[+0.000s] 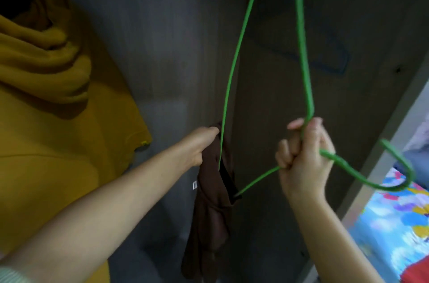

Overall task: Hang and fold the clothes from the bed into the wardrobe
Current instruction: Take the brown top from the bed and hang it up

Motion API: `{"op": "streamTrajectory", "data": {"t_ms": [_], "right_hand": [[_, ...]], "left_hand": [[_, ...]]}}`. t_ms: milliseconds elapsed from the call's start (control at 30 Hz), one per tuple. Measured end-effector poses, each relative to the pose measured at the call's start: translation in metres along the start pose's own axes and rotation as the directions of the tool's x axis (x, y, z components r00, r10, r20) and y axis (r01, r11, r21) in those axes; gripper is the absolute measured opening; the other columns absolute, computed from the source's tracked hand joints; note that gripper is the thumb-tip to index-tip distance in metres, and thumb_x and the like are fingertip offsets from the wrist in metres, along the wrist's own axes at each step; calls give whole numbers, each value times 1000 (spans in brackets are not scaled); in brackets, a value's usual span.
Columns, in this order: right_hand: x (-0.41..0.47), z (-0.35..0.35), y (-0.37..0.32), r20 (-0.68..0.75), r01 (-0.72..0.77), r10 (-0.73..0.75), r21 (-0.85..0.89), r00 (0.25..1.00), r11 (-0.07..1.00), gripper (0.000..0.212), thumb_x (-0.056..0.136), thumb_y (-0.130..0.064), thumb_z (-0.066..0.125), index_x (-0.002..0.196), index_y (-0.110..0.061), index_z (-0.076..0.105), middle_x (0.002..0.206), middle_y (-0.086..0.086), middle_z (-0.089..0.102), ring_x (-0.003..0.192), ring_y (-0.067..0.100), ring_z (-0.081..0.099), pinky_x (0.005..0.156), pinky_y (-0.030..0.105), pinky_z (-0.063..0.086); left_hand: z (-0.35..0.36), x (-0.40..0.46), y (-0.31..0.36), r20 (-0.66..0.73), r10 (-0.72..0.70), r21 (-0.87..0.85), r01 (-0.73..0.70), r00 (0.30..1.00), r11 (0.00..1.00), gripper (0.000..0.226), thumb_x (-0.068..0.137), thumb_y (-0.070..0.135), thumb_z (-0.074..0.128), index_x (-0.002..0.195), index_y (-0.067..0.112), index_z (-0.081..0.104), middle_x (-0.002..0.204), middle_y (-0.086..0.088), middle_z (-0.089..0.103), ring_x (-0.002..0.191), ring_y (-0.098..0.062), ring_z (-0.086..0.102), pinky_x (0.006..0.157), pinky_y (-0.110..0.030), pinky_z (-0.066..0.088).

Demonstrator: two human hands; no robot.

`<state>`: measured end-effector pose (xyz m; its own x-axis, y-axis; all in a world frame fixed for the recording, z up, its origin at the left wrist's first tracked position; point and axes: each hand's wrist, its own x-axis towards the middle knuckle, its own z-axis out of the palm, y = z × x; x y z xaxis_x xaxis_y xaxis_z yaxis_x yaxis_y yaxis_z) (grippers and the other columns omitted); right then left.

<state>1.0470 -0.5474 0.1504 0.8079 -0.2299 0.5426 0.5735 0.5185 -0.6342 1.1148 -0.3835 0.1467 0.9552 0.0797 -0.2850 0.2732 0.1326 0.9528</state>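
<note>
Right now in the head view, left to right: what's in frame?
Mustard hoodie → left hand gripping the brown garment → right hand gripping the green hanger → colourful bedding. The hanger's wire spans the middle, so its place is loose.

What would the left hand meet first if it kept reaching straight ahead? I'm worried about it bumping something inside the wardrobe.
Probably the wardrobe's dark back panel. The left hand grips the brown garment on the green hanger; nothing else shows ahead, though depth is unclear.
</note>
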Motion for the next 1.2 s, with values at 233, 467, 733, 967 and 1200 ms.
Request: {"op": "streamTrajectory", "data": {"t_ms": [233,467,733,967,1200], "right_hand": [[-34,-34,4,237,-394,573,-522,785,756,38,93,-44,42,81,-14,62,50,-4,26,40,11,20,39,22,15],[-22,-31,-31,129,-370,839,-855,529,365,40,102,-39,36,88,-14,65,47,-6,32,36,8,24,35,21,17],[-39,-46,-37,-37,-176,891,-983,452,48,44,100,-47,37,77,-28,69,50,-9,46,36,6,41,40,17,31],[-27,-16,-38,89,-534,887,-770,452,350,32,103,-18,38,75,-12,52,45,-9,26,35,3,19,31,14,15],[-4,33,-19,162,-709,869,-518,468,479,11,96,1,44,99,0,54,54,1,51,45,9,49,40,17,41]], "left_hand": [[-41,12,12,-225,70,-133,-102,972,986,35,101,7,33,69,10,47,33,1,52,27,-8,49,31,-17,39],[-69,21,-23,-285,-50,-175,-1,957,985,30,100,10,41,71,13,47,34,0,54,32,-12,55,27,-24,41],[-63,12,-33,-329,136,243,-56,934,968,23,95,6,41,73,11,45,71,-12,47,55,-22,46,39,-26,50],[-19,-26,-51,155,465,791,-391,872,471,22,80,8,53,62,16,45,53,-1,50,47,-28,60,36,-24,40],[-33,-73,-42,41,268,403,-262,963,877,39,97,19,53,133,16,39,104,1,57,93,-10,57,75,-23,49]]}}
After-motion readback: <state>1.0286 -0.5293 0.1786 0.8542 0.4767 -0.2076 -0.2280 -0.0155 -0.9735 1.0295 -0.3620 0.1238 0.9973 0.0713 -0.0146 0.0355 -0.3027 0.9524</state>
